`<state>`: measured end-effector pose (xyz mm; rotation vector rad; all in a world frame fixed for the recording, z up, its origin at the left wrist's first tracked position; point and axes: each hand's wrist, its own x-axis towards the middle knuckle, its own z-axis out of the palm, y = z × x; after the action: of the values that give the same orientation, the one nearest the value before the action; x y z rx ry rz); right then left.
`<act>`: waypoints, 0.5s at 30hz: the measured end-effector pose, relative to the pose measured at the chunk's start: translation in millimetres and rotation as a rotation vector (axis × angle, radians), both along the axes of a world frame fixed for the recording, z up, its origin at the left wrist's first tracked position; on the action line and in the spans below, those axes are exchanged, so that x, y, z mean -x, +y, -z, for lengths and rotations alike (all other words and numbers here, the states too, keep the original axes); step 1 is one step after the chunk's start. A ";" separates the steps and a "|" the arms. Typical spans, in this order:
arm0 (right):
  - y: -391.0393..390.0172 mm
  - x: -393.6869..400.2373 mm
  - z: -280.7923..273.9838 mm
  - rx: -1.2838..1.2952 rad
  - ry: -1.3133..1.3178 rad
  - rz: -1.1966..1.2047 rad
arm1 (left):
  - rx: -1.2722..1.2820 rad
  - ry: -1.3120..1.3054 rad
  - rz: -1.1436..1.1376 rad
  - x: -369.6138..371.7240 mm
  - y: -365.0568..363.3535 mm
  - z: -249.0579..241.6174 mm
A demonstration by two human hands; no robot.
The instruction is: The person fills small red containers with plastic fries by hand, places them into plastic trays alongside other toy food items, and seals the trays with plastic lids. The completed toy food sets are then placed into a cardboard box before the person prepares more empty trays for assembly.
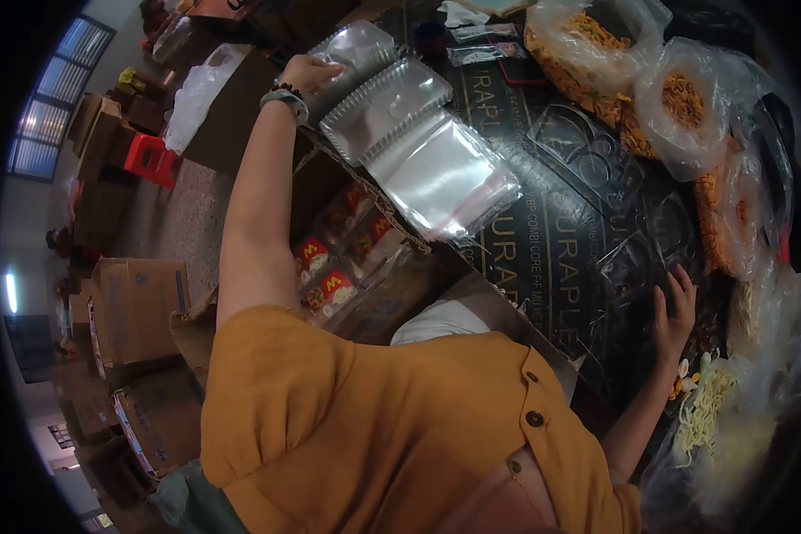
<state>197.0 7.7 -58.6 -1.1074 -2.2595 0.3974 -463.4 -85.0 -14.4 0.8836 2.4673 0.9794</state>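
Observation:
My left hand (307,76), with a beaded bracelet at the wrist, reaches to the top of the view and touches a stack of clear plastic containers (356,58); its fingers look bent over the edge, and what they grip is unclear. Beside that stack lie another stack of clear trays (387,102) and a pile of shiny clear bags (445,169). At the right, my right hand (676,307) has its fingers spread over the dark printed table (543,240), holding nothing. Near its fingertips rests an empty clear tray (632,262).
Open bags of orange snacks (587,62) line the table's far right. Pale noodle-like strips (707,400) lie below my right hand. A box of red-labelled packs (334,280) sits below the table edge. Cardboard boxes (142,307) and a red stool (151,160) stand at left.

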 end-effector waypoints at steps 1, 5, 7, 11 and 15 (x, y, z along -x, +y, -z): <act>-1.3 -1.3 1.1 0.010 0.002 0.009 | 0.047 0.028 0.045 2.5 1.6 -1.7; -8.5 -2.5 1.5 0.029 0.027 0.025 | 0.126 0.007 0.145 5.1 3.9 -10.0; -10.8 -3.2 0.9 0.025 0.011 0.015 | 0.137 0.007 0.169 6.0 4.6 -12.7; -16.7 -4.2 -1.7 0.020 0.009 0.022 | 0.191 0.079 0.271 16.1 7.8 -11.1; -23.4 -4.9 -5.3 0.026 0.030 0.029 | 0.322 0.445 0.336 -11.1 5.3 -22.7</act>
<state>201.9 -15.7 -53.3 -1.1391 -2.2156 0.4302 -452.3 -79.7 8.3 1.4578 2.5890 0.2799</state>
